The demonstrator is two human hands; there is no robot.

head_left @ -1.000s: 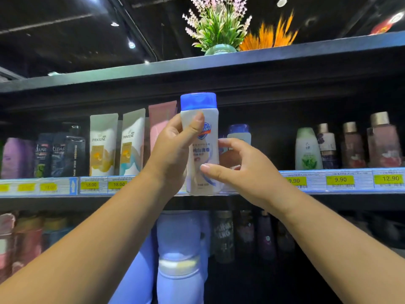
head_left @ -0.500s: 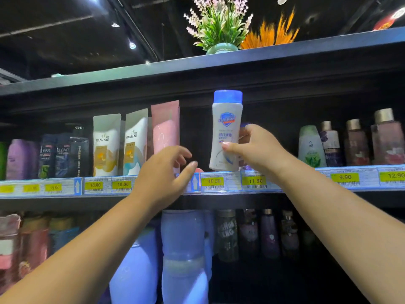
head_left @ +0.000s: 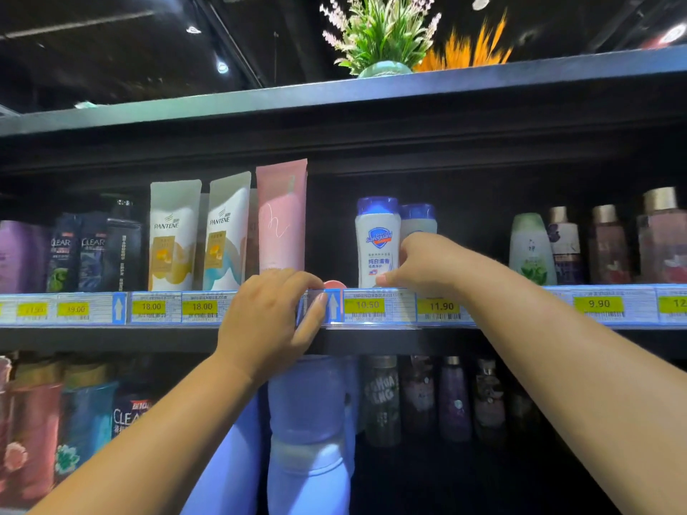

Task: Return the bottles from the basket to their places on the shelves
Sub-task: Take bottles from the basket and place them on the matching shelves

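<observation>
Fingertips (head_left: 384,279) of our right hand (head_left: 427,267) pinch lower right side of white Safeguard bottle (head_left: 375,241), upright on shelf (head_left: 371,334) above 10.50 tag (head_left: 367,305), touching its blue-capped twin (head_left: 418,219) behind. Our left hand (head_left: 267,321) curls loosely over shelf lip, holding nothing. Risks, as we judge: careless release tips bottle forward off edge; nudge knocks twin; left knuckles sit near pink tube (head_left: 281,217), could topple it. Bottles stay capped, contents unseen. Basket out of view.

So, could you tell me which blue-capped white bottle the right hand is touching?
The front Safeguard bottle above the 10.50 tag; the right hand covers its twin behind.
</observation>
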